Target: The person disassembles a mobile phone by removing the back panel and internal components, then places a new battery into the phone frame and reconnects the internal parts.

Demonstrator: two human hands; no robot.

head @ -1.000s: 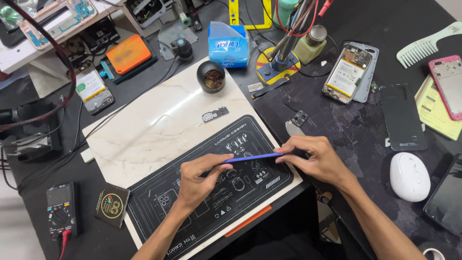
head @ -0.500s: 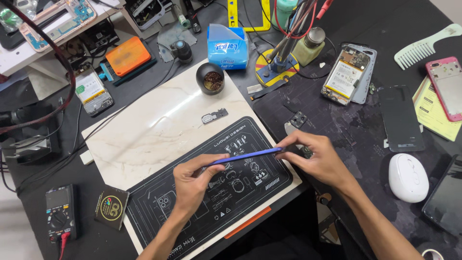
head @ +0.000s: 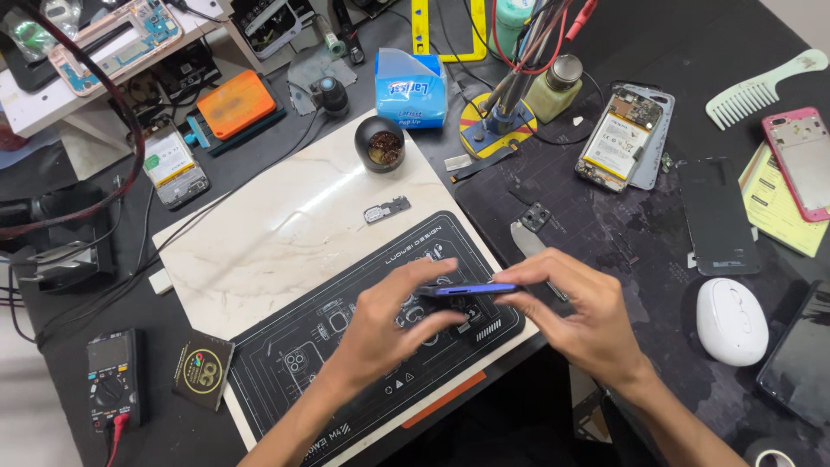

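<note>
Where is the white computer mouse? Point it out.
In the head view, the white computer mouse lies on the dark bench at right, beside the right hand, below a black phone panel.

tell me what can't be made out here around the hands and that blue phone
- Blue phone, head view: seen edge-on, so its faces are hidden.
- Left hand: its fingertips behind the phone are blurred.
- Right hand: covers the phone's right end and part of the metal tool on the dark mat.
- Black work mat: middle hidden by both hands.
</note>
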